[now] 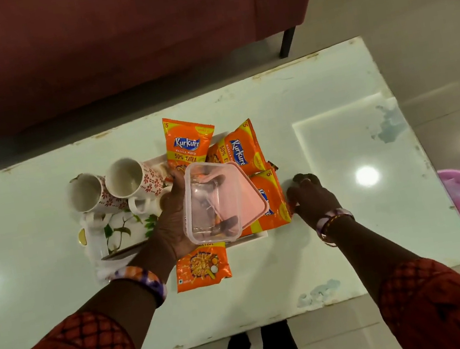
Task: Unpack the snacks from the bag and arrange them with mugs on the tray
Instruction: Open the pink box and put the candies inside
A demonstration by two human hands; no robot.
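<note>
The left hand grips a clear plastic box with pink lid, dark pieces inside, above the tray; right-hand fingers pinch an orange foil packet.

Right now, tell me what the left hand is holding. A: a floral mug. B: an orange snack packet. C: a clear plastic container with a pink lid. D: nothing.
C: the left hand has its grip on the clear plastic container, held above the tray.

"Kurkure", "50% EXTRA" and a "5" are printed on the far orange packet. "Kurkure" and "5" are repeated on the tilted packet beside it.
</note>
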